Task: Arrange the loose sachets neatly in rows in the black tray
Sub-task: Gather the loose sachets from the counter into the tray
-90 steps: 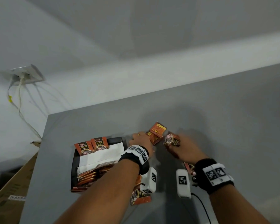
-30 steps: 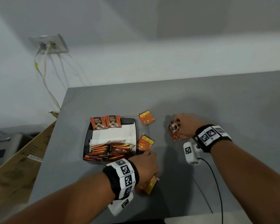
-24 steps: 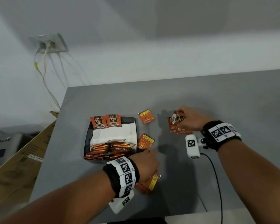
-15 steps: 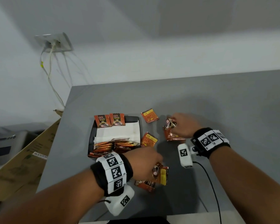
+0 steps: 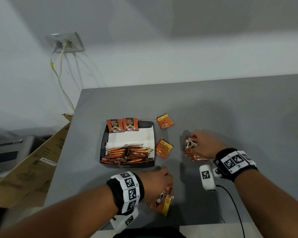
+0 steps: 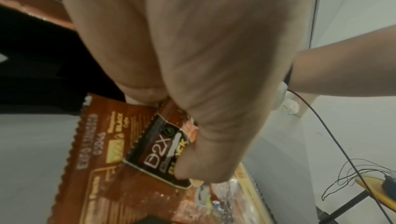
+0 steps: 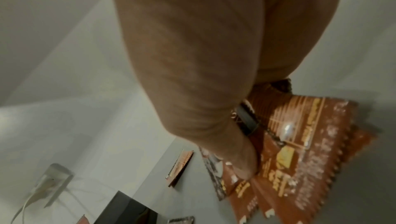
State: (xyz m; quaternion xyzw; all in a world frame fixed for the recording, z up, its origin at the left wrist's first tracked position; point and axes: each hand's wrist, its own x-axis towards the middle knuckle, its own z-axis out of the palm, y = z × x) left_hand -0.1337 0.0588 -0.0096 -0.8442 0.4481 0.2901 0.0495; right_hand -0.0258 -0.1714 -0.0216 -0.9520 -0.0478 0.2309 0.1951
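The black tray (image 5: 102, 145) is lined with white paper. Two orange sachets (image 5: 122, 125) stand against its far rim and a heap of sachets (image 5: 127, 154) fills its near side. Two loose sachets lie right of the tray, one far (image 5: 164, 121) and one near (image 5: 163, 148). My left hand (image 5: 162, 181) is near the table's front edge; its curled fingers (image 6: 203, 143) pinch a D2X sachet (image 6: 163, 149) over several others (image 5: 163, 201). My right hand (image 5: 196, 141) grips a small stack of sachets (image 5: 190, 145), fanned under a fingertip (image 7: 242, 168) in the right wrist view.
A white device (image 5: 207, 179) with a black cable (image 5: 234, 203) lies between my hands. A cardboard box (image 5: 29, 169) stands off the table's left side. A wall socket (image 5: 65, 43) with hanging cables is behind. The table's front edge (image 5: 162, 225) is close.
My left hand drew back from the sachet beside the tray to the pile near the front edge and took hold of sachets there. My right hand stayed at its stack.
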